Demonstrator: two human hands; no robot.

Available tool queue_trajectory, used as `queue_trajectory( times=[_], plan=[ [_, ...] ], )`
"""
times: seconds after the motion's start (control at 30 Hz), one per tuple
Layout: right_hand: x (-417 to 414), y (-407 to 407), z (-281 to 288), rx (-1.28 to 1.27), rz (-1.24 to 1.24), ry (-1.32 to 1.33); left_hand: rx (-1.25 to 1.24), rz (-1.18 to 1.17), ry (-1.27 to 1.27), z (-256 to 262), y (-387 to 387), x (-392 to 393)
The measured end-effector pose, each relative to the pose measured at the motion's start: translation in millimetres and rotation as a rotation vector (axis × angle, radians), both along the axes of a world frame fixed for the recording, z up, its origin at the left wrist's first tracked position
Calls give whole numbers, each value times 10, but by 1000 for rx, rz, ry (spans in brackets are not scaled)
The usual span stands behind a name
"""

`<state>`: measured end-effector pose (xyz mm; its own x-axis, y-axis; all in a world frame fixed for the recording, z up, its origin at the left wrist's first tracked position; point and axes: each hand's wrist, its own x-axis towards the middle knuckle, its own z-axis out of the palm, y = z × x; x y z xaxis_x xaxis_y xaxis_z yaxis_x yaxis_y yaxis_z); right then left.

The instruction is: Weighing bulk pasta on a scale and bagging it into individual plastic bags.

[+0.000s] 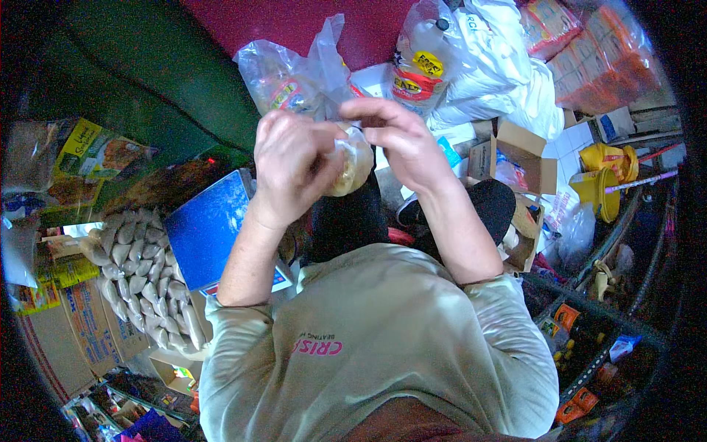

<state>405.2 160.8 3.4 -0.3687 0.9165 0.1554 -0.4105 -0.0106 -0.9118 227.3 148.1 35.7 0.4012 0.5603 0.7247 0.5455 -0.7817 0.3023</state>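
A small clear plastic bag (pixel 356 166) with pale yellowish contents hangs between my hands, in front of my dark-clothed legs. My left hand (pixel 295 163) grips it from the left, its fingers blurred and curled near the bag's upper part. On the other side, my right hand (pixel 406 143) has its thumb and bent fingers around the gathered top. Blur hides whether those fingers pinch the plastic. Just beyond my hands stand larger clear plastic bags (pixel 279 77) with printed labels. Left of my left forearm is a blue-topped weighing scale (pixel 207 226).
Many small filled packets (pixel 143 276) are piled at left, beside a cardboard box (pixel 91 326). A bagged bottle (pixel 422 66) and white sacks (pixel 497 66) stand ahead right. Open cartons (pixel 525 157) and a yellow bucket (pixel 596 193) are at right. Shelving (pixel 602 315) borders the lower right.
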Motion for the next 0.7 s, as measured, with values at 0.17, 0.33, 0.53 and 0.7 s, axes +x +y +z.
queue_trajectory(
  times=[0.17, 0.33, 0.53, 0.7],
  plan=[
    [-150, -268, 100, 585, -356, -596, -191, 57, -51, 90, 120, -8],
    [-84, -124, -29, 439, -171, -567, -1298, -157, -379, 292, 187, -30],
    [-44, -174, 7, 439, -90, -509, -1600, -239, -395, 385, 175, -144],
    [-80, -190, -29, 402, -114, -415, -1663, -356, -654, 345, 122, -130]
  ],
)
